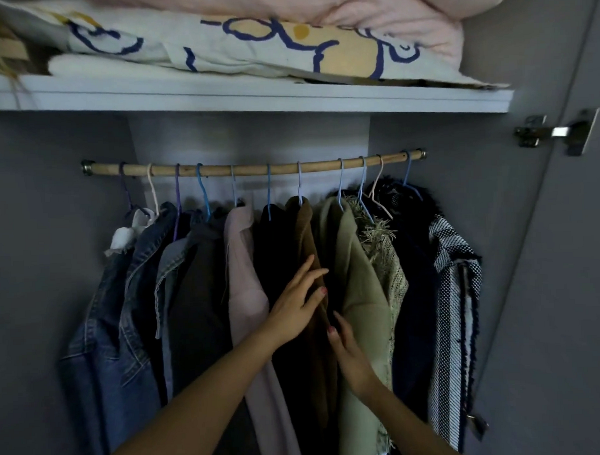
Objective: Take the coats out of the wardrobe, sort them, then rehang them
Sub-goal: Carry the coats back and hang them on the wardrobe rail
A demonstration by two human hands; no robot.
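Several coats hang on coloured hangers from a wooden rod (252,168) inside the wardrobe. From the left come denim jackets (124,301), a dark grey coat (195,299), a pale pink coat (244,280), a black coat (272,248), a brown coat (307,234), an olive coat (355,283), a fringed tweed jacket (392,268) and a black-and-white woven jacket (454,290). My left hand (296,305) lies with straight fingers on the brown coat. My right hand (350,355) touches the front edge of the olive coat, fingers extended.
A white shelf (253,96) above the rod carries folded bedding (251,41) and a pink quilt (403,16). The open wardrobe door with a metal hinge (557,131) stands at the right. Grey wardrobe walls close in both sides.
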